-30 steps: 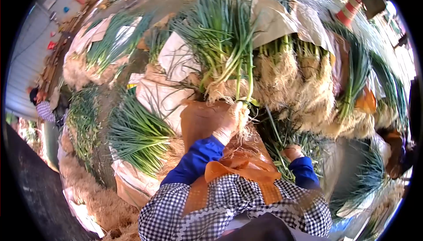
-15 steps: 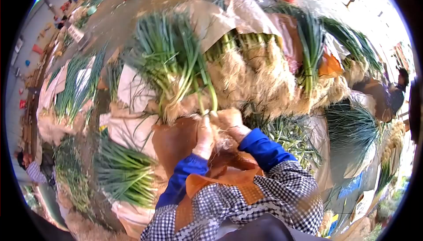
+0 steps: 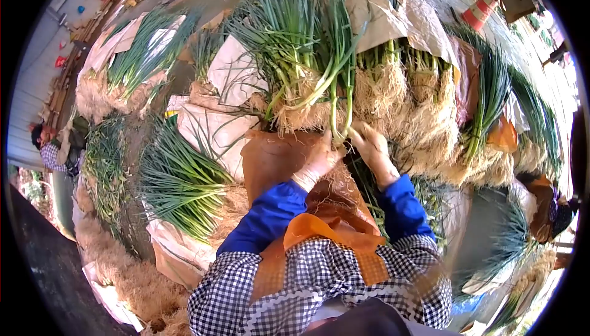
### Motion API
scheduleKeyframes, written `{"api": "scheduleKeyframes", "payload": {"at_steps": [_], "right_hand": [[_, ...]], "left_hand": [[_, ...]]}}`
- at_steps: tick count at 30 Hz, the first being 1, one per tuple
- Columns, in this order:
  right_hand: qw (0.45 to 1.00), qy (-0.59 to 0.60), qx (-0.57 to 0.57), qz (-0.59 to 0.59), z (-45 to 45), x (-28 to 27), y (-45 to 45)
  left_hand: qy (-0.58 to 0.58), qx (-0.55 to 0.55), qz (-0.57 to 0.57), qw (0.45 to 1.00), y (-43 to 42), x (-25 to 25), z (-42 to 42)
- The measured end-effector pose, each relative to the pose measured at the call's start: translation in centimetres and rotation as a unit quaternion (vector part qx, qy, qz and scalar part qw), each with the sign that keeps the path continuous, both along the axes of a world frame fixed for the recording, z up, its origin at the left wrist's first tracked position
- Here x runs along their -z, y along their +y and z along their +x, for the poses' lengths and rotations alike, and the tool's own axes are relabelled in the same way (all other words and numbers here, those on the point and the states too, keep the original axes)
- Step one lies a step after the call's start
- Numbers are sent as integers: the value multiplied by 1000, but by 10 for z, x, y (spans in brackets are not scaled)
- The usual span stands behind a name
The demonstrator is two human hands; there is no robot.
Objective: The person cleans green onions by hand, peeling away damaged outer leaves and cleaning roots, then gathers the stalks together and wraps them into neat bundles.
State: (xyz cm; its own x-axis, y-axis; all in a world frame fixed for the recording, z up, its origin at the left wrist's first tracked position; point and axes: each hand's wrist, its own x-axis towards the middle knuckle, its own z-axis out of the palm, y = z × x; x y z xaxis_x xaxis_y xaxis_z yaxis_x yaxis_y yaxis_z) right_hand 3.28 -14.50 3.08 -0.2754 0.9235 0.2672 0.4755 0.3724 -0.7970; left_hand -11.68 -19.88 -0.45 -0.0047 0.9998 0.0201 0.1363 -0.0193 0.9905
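Observation:
My left hand is closed round the lower ends of a few green onion stalks, their pale bases at its fingertips. Close on the right, my right hand has its fingers pressed together at the same bases; whether it grips a leaf or root there is too small to tell. The stalks stand upright, green tops pointing away from me. Just beyond them lies a pile of loose green onions, with tangled roots toward me. An orange-brown apron spreads below my hands.
A green onion bundle lies at the left on sacking. Covered bundles with hanging roots stand to the right. Cut leaves litter the left floor. One person is at far left, another at far right.
A second ago my right hand was low at the right; it has come up beside my left hand at the stalk bases. The view swung right and back between frames.

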Motion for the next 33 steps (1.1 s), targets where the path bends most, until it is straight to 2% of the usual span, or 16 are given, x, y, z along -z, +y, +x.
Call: {"api": "scheduleKeyframes", "payload": {"at_steps": [1,4,8,9,12,14,15,16,18,19,22,24,26,28,32,33], "right_hand": [[988,-6,29,-152,-16,-1,21],[973,-231,0,-26,-68,-31,58],[970,-236,-54,-19,-110,12,92],[982,-89,-32,-162,-103,7,90],[931,241,-20,-275,-65,-20,72],[888,343,13,-304,-31,-36,56],[907,292,-35,-303,-2,-36,47],[920,239,-84,-298,21,-35,37],[910,207,-68,-352,29,-22,14],[892,236,-78,-376,29,-7,2],[918,205,-34,-339,40,61,-6],[979,-191,71,-7,33,51,-8],[949,-292,54,109,31,42,-11],[912,-409,-34,-10,30,29,-22],[982,-169,-85,7,85,12,-90],[946,-300,-83,-93,114,24,-94]], "left_hand": [[56,2,7,998,0,6,-2],[112,-31,-2,993,7,69,-1],[214,-8,-21,977,23,97,-1],[13,16,-103,994,31,128,-3],[20,151,30,988,26,112,-14],[-379,145,-220,887,9,43,-21],[-414,169,-245,860,10,69,-24],[-593,136,-226,761,5,-34,-8],[-620,175,-269,716,-3,38,2],[-685,323,-261,599,-12,4,6],[-600,165,-376,686,-24,54,38],[-530,2,-347,774,-30,47,47],[-529,-14,-311,789,-28,51,45],[-522,-62,-316,790,-24,57,46],[-497,-91,-344,791,-26,55,40],[-486,-83,-321,809,-27,55,39]]}}
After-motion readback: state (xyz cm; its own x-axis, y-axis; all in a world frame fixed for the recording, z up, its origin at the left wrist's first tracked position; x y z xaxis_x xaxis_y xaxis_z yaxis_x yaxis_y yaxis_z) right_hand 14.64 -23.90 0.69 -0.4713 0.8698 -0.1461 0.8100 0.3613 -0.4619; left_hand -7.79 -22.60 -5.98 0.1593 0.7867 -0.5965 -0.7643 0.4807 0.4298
